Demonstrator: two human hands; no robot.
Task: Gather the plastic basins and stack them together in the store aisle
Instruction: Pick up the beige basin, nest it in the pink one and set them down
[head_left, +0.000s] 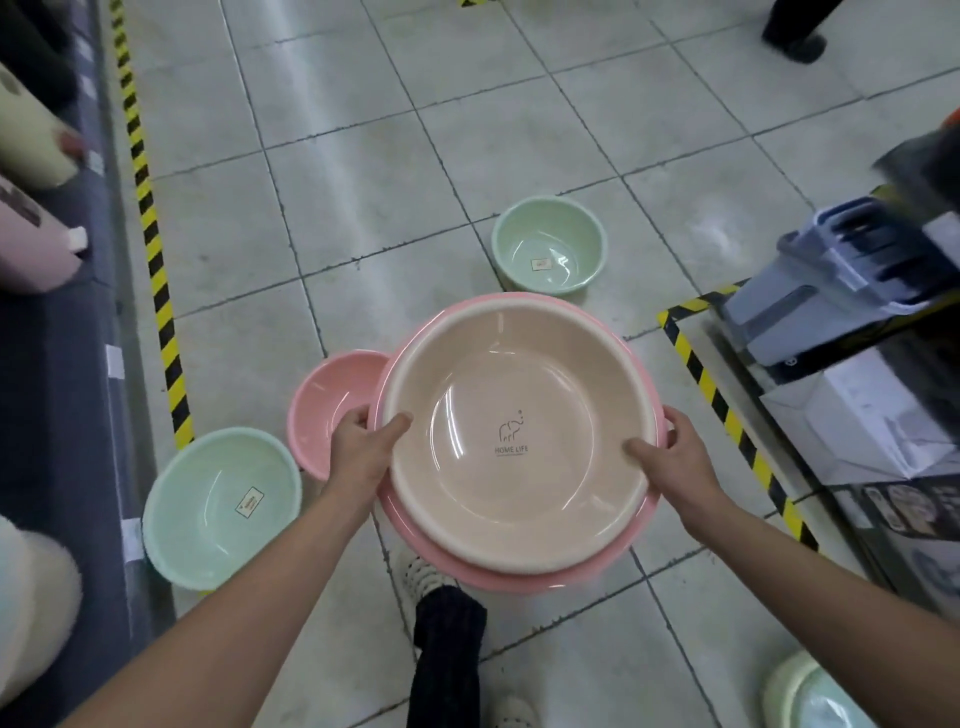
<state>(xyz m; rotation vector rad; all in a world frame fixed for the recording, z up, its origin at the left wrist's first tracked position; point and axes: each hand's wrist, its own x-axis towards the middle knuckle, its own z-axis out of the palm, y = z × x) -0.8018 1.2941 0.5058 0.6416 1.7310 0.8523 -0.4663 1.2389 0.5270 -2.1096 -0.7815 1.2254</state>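
A large beige basin (511, 436) with an elephant logo sits nested in a bigger pink basin (470, 569); I hold the pair above the floor. My left hand (363, 441) grips their left rims and my right hand (670, 449) grips the right rims. On the tiles stand a small pink basin (324, 400) just left of my left hand, a mint basin (221, 506) at lower left, and a small green basin (549, 245) farther ahead. Another pale green basin (810, 693) shows at the bottom right corner.
Yellow-black tape (150, 244) marks the left shelf edge and a right display corner (727, 410). Grey-blue plastic buckets (831, 291) and white boxes (872, 421) sit on the right. My own leg and shoe (447, 623) are below the stack. Another person's foot (795, 39) stands far ahead.
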